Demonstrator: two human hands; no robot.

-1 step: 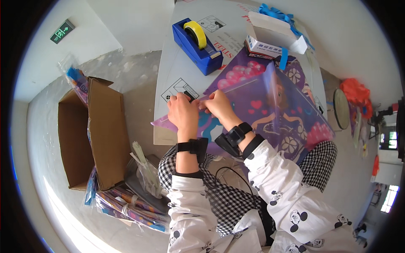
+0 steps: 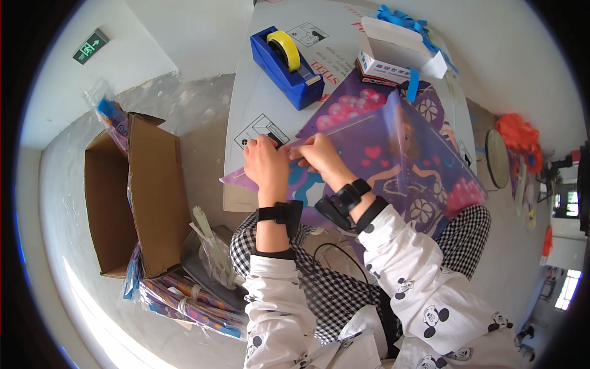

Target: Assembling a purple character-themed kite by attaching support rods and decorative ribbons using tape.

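A thin, glossy purple sheet (image 2: 362,132), pointed like a kite, lies across the near part of the table and over my lap. It is printed with a figure, red hearts and pink balloons. My left hand (image 2: 265,165) is closed at the sheet's upper edge near its left point, fingers curled and pressed down. Close beside it, my right hand (image 2: 321,155) pinches the same edge between thumb and fingertips. Whatever small piece may lie between the fingertips is hidden. Both wrists wear black bands with small black devices.
On the table (image 2: 246,92) stand a blue tape dispenser (image 2: 289,71) with yellow tape and an opened white box (image 2: 393,58) beside blue ribbon (image 2: 402,19). At left on the floor are a cardboard box (image 2: 157,203), bundled printed packs (image 2: 193,304) and a bag of white rods (image 2: 215,255).
My right hand and wrist have shifted very slightly down and to the right. My left hand and the sheet look the same.
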